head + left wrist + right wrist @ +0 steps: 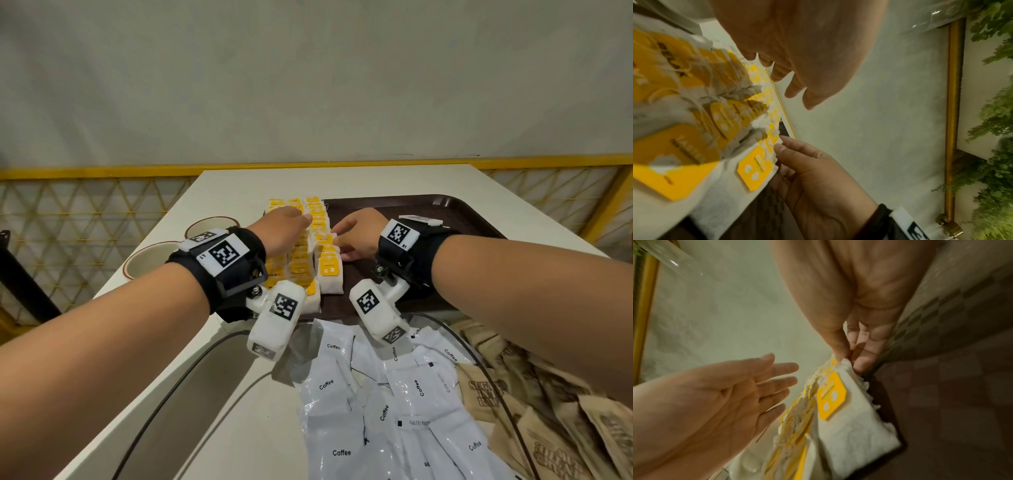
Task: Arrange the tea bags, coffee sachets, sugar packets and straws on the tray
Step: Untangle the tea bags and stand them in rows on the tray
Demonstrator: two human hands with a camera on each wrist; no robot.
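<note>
Several rows of white tea bags [308, 246] with yellow tags stand packed on the left part of the dark brown tray [428, 209]. My left hand [291, 222] hovers over the rows with straight, spread fingers and holds nothing; the right wrist view shows its open palm [715, 394]. My right hand [339, 236] pinches the top edge of one tea bag [849, 418] in the right-most row between thumb and fingers [863, 353]. White coffee sachets [376, 404] lie heaped on the table in front of the tray, with brown sugar packets [548, 411] to their right. No straws are in view.
Two cream cups [150, 260] [209, 226] stand left of the tray. Black cables [191, 363] run across the near table. The tray's right half [462, 219] is bare. A yellow lattice railing [85, 222] surrounds the white table.
</note>
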